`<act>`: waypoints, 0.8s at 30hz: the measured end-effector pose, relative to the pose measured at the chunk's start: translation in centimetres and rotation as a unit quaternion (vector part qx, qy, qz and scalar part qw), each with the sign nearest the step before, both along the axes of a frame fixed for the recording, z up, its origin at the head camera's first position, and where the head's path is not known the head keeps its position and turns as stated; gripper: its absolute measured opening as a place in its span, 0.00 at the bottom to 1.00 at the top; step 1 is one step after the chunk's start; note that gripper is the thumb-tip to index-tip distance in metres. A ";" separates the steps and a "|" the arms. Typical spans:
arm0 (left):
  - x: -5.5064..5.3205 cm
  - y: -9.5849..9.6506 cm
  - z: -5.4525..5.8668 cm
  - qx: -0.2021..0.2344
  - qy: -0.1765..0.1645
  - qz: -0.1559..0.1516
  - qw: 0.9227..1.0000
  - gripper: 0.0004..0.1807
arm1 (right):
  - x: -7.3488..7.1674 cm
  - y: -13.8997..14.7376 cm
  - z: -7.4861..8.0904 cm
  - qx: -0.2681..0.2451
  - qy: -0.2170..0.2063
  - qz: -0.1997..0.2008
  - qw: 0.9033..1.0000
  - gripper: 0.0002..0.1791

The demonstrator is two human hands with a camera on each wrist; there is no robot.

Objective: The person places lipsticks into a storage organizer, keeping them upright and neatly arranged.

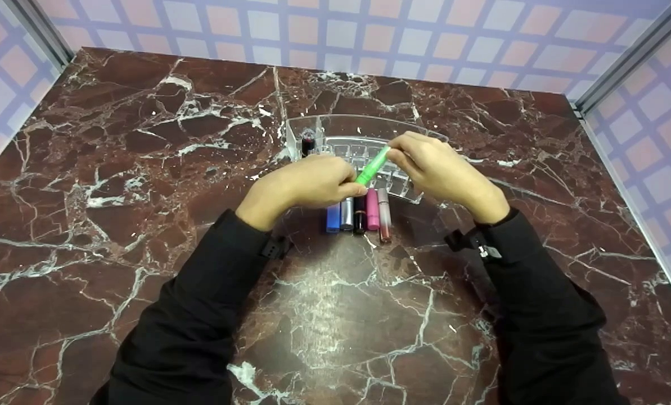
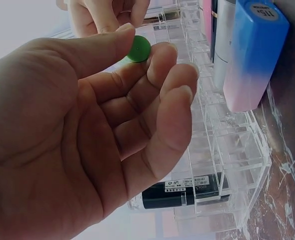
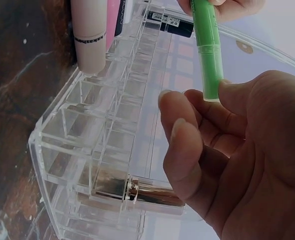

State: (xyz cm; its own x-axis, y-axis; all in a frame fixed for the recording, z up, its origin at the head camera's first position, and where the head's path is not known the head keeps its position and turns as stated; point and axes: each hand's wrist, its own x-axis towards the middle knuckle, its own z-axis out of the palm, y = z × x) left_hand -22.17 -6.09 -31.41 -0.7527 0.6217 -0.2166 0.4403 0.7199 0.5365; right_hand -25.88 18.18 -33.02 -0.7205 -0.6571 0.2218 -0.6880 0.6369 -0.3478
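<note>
A slim green lipstick tube is held slantwise between both hands, over the clear organizer. My left hand pinches its lower end between thumb and index finger; the other fingers curve loosely. At the upper end, my right hand grips the tube between thumb and fingers. In the right wrist view a ring seam crosses the green tube, and both parts are joined. Inside the organizer, a black tube stands at the left, and a gold-and-clear tube shows at the right end.
Along the organizer's front lie a blue-and-pink tube, a silver one, a black one, a pink one and a greyish-red one. The marbled table meets checked panels at back and sides.
</note>
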 end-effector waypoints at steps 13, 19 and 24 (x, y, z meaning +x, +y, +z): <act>0.1 0.2 0.1 0.014 0.012 -0.019 1.000 0.21 | -0.1 -0.3 0.0 -0.010 -0.019 -0.025 0.999 0.21; 0.2 0.4 0.1 0.021 -0.006 -0.022 1.000 0.20 | 0.0 -0.4 -0.1 -0.014 -0.021 -0.023 0.999 0.20; 0.2 0.6 0.0 0.017 0.003 -0.033 0.999 0.20 | -0.1 -0.4 -0.3 -0.015 -0.019 -0.020 1.000 0.19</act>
State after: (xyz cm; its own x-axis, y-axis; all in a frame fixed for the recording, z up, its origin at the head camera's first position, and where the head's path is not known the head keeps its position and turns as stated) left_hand -21.93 -5.52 -31.41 -0.7114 0.6769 -0.1892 0.4896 0.6704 0.5575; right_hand -25.97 17.78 -33.29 -0.7539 -0.6215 0.2129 -0.6486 0.6525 -0.3919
